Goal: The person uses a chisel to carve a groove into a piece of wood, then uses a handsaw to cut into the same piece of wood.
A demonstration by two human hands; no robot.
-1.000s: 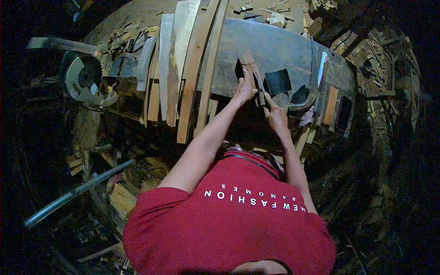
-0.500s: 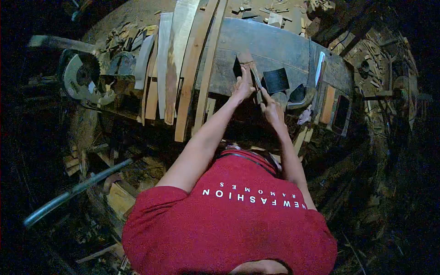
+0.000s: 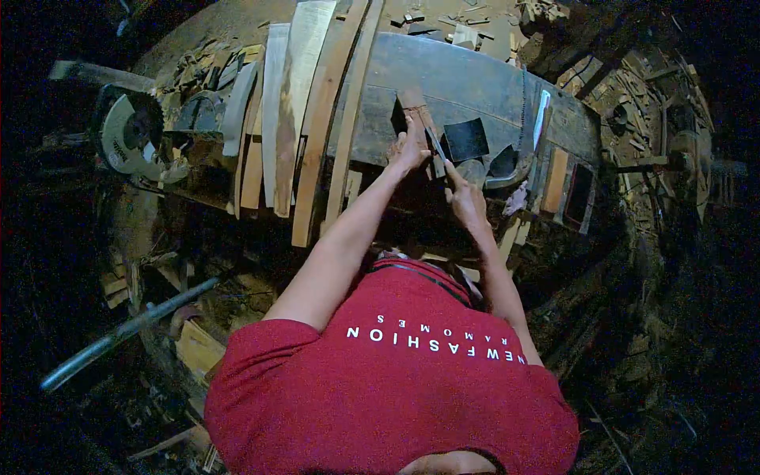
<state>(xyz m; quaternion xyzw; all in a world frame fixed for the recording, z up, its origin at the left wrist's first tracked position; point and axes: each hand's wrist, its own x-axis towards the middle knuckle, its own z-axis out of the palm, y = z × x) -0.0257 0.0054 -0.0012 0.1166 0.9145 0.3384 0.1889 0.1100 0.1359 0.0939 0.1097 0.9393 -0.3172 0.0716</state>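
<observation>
My left hand [image 3: 409,150] is at the near edge of the workbench, its fingers closed against a brown piece of wood [image 3: 411,100] with a dark left side. In my right hand [image 3: 467,201] is a thin tool with a narrow metal blade [image 3: 435,141], its handle mostly covered by my fingers. The blade lies along the right side of the wood, slanting away from me. I cannot make out the tool's exact kind. Just right of the blade, a black square sheet [image 3: 465,139] rests on the bench top. Beyond it sits a smaller dark piece [image 3: 503,161].
Several long boards [image 3: 321,119] lie across the bench [image 3: 443,59] to the left and overhang its near edge. A toothed circular blade [image 3: 131,133] stands at far left. At right are a handsaw-like toothed strip [image 3: 523,99] and an orange-brown block [image 3: 555,180]. A metal pipe [image 3: 131,332] slants at lower left.
My right hand has drawn back slightly toward my body with the tool, showing more of its blade. My left hand stays on the wood. The whole view has shifted a little.
</observation>
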